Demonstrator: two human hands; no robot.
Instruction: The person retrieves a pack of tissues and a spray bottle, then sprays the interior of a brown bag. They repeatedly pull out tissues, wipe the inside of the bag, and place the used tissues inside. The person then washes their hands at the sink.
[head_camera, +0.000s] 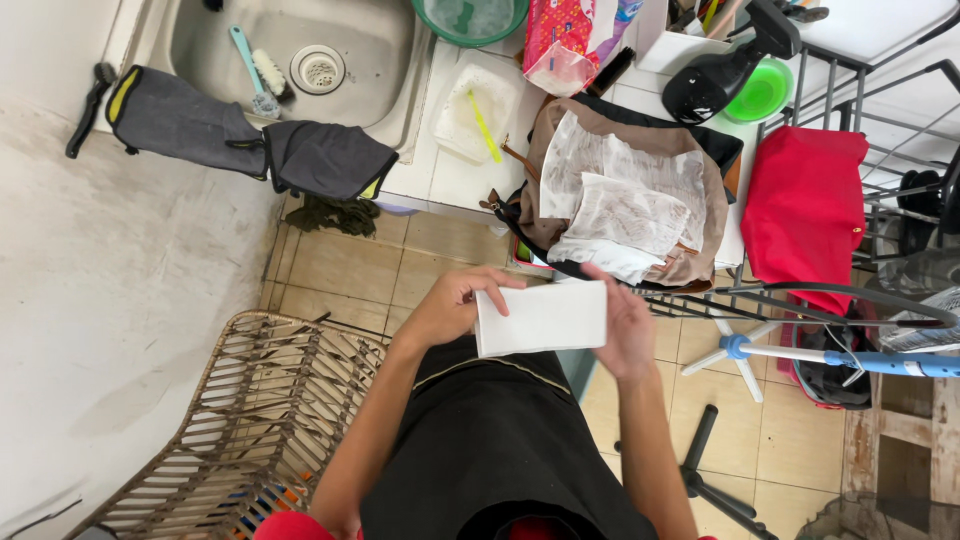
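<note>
Top centre of the frame: a red-and-pink printed packet (558, 38) with a clear crinkled end stands on the white tiled counter (450, 180), left of a white open box (672, 40). Centre: a plain white, unmarked, flat rectangular folded sheet (542, 318) is held level above the black garment (490, 440). The left hand (450, 308) pinches its left edge with curled fingers, and the right hand (625, 325) grips its right edge, fingers closed behind it.
</note>
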